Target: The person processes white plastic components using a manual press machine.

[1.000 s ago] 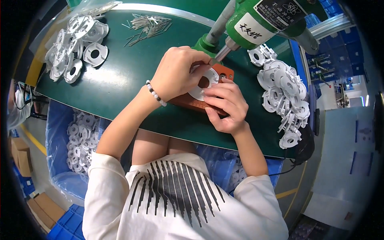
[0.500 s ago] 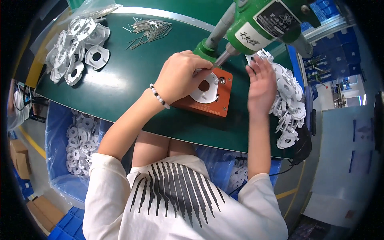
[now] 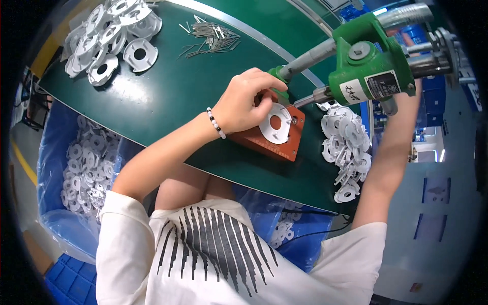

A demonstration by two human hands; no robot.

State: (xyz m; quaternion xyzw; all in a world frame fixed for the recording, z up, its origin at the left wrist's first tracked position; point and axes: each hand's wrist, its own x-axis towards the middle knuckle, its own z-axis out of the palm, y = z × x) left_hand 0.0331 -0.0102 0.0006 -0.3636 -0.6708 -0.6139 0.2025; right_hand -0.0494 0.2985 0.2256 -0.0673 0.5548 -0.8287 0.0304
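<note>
My left hand (image 3: pixel 248 101) bends over the orange fixture block (image 3: pixel 269 147), its thumb and forefinger curled at the edge of a white plastic ring-shaped part (image 3: pixel 276 123) seated on top. Whatever those fingers pinch is too small to make out. Just right of them, the thin metal tip of the green press (image 3: pixel 363 76) points at the part's upper edge. My right arm reaches up past the press's right side; my right hand (image 3: pixel 406 40) is mostly hidden behind the press's metal shafts, so its fingers do not show.
Heaps of white parts lie at the table's left (image 3: pixel 114 38) and right (image 3: pixel 346 140). Thin metal pins (image 3: pixel 213 36) are piled at the back. Below the table edge, a blue-lined bin (image 3: pixel 53 193) holds more white parts. A black cable (image 3: pixel 310 212) hangs at the lower right.
My right hand has gone from beside the right heap up and right, behind the press. My left hand stays at the white part. The view has shifted and turned.
</note>
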